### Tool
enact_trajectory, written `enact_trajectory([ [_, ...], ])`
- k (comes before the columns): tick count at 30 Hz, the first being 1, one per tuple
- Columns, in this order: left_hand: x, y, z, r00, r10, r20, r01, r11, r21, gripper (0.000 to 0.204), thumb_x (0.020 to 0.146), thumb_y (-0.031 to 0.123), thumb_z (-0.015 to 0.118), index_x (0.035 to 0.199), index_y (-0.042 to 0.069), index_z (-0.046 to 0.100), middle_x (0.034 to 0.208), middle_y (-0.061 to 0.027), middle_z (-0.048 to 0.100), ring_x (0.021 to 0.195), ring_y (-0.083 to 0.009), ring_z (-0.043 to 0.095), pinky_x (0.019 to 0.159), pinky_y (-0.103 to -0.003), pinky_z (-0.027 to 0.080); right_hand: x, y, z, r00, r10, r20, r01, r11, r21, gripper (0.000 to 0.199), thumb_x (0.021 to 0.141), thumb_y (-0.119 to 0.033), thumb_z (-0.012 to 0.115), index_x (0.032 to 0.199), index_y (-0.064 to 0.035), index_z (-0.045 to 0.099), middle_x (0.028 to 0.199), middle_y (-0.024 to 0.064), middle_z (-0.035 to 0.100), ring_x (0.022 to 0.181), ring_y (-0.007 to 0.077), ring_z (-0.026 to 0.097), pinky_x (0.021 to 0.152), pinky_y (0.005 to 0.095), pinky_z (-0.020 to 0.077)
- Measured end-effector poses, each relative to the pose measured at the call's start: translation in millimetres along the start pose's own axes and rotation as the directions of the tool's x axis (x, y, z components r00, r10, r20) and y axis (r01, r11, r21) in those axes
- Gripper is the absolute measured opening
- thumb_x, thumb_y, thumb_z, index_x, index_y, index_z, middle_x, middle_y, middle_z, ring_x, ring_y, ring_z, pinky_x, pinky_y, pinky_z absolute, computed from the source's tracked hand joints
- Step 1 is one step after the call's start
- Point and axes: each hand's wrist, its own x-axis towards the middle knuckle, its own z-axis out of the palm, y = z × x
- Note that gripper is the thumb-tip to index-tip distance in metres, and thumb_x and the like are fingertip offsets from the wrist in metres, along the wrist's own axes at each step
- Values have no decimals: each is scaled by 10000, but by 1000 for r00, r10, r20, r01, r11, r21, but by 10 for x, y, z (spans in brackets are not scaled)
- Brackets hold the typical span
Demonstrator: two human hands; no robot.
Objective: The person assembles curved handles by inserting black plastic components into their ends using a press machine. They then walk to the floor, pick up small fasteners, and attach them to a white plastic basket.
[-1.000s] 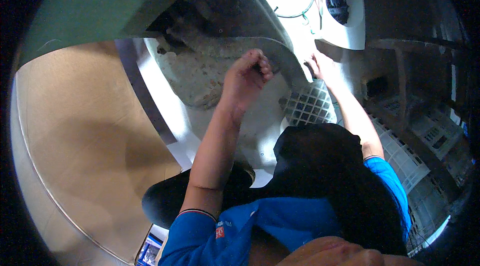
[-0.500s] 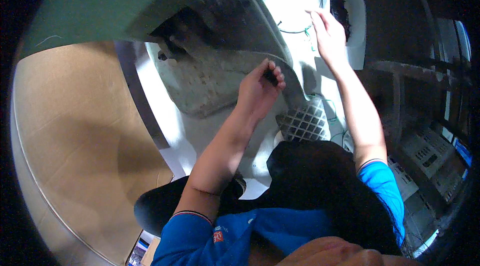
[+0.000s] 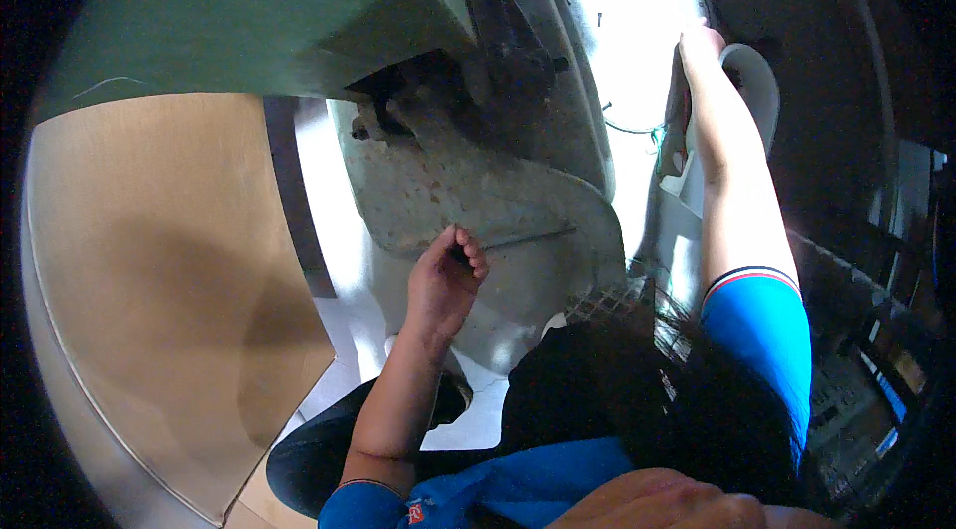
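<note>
My left hand (image 3: 445, 280) is closed, fingers curled toward the thumb, above the grey-green, stained metal base (image 3: 428, 190) of a machine. What it holds, if anything, is hidden in the fingers. A thin dark line (image 3: 533, 235) runs along the base beside my fingertips; I cannot tell whether it is a rod or an edge. My right arm reaches far forward, and my right hand (image 3: 702, 38) is over the bright white surface (image 3: 632, 41), by a white bin (image 3: 765, 96). Its fingers are mostly hidden and washed out by glare.
A large green panel (image 3: 249, 11) of the machine overhangs at upper left. Below it stands a tan cardboard sheet (image 3: 179, 260). Dark mechanism parts (image 3: 488, 21) rise from the base. A thin green cord (image 3: 655, 138) and a metal grid (image 3: 597, 305) lie at right.
My left hand has drawn back toward me and to the left, still closed. My right arm has stretched farther forward and right, now partly covering the white bin. The view has shifted.
</note>
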Motion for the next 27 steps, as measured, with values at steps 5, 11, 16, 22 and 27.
enact_trajectory([
  [5,65,-36,66,1000,-17,15,18,1000,-17,154,868,246,482,809,104,485,710,-13,463,657,-138,433,602,-251,365,103,148,-88,999,29,13,-28,998,-58,358,841,-264,439,1032,18,549,975,225,586,924,336,572,816,404,436],
  [11,158,-132,248,997,-69,28,69,998,-3,162,875,247,474,815,97,484,729,-21,475,666,-145,448,606,-255,379,109,130,-114,999,28,35,-25,997,-71,363,830,-265,445,1024,22,551,961,232,588,915,343,574,812,408,439],
  [16,176,-140,314,993,-102,54,104,994,-30,155,882,235,457,820,94,473,738,-24,470,667,-149,443,603,-257,376,77,149,-139,998,32,52,-28,997,-70,367,822,-266,450,1018,26,553,949,237,589,907,349,576,808,411,441],
  [22,170,-87,287,996,-72,48,73,997,-19,156,880,234,456,806,97,457,712,-23,434,657,-154,414,588,-261,356,41,137,-138,998,30,54,-26,997,-75,371,811,-267,456,1010,31,555,935,244,591,898,356,579,803,415,444],
  [27,168,-82,220,998,-45,35,45,999,3,161,882,238,451,810,94,460,716,-25,439,660,-156,417,589,-265,357,8,76,-190,999,9,45,-8,1000,-24,375,803,-267,461,1004,34,557,923,249,593,890,362,581,799,419,446],
])
